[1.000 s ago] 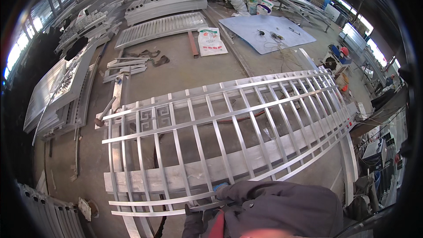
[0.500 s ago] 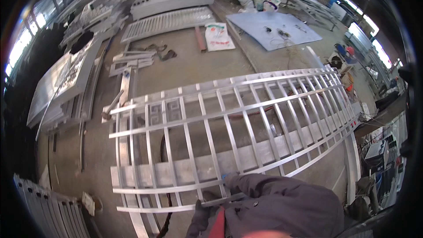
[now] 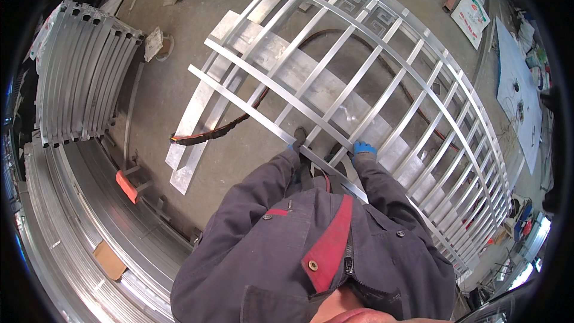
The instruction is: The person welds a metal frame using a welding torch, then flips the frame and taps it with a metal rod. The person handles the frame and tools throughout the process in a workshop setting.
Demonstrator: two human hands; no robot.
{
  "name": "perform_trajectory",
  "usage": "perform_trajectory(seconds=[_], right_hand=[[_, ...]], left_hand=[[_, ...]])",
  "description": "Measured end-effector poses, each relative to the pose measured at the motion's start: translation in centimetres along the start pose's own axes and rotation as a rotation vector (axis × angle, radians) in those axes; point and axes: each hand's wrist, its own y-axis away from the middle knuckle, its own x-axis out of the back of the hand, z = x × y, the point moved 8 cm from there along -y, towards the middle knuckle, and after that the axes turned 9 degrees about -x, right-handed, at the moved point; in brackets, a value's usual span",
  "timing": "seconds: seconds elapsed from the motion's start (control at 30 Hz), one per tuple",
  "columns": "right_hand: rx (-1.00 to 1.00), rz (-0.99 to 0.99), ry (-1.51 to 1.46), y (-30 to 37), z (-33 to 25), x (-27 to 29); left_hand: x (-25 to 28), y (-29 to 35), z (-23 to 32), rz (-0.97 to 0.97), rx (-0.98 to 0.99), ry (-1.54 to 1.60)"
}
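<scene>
Concrete floor [image 3: 161, 84] was seen beneath a barred metal frame [image 3: 323, 124], laid over pale metal boards [image 3: 350, 107]. It seemed gripped at the near side by the right hand [image 3: 363, 148]; whether the left hand [image 3: 293, 146] was closed could not be told. Steadying or shifting was apparently being done; level support would be needed next.

Red/green print on wht bag [image 3: 470, 22], too sm. to read; no legible txt.
</scene>
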Motion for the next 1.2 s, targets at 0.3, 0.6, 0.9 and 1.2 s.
perform_trajectory(seconds=[0.3,0.6,0.9,1.2], right_hand=[[-0.121,0.061,-0.138,0.4,1.0,0.0],[-0.089,0.120,-0.017,1.7,3.7,-0.9],[0.084,0.205,0.105,0.3,5.0,-1.7],[-0.042,0.441,-0.101,-1.7,4.6,-3.7]], left_hand=[[-0.3,-1.7,1.2,-0.011,0.017,-0.046],[0.8,-2.2,-0.3,0.010,0.095,-0.098],[-1.0,-0.3,1.3,0.068,0.059,-0.037],[1.7,-5.8,3.2,-0.144,0.033,-0.262]])
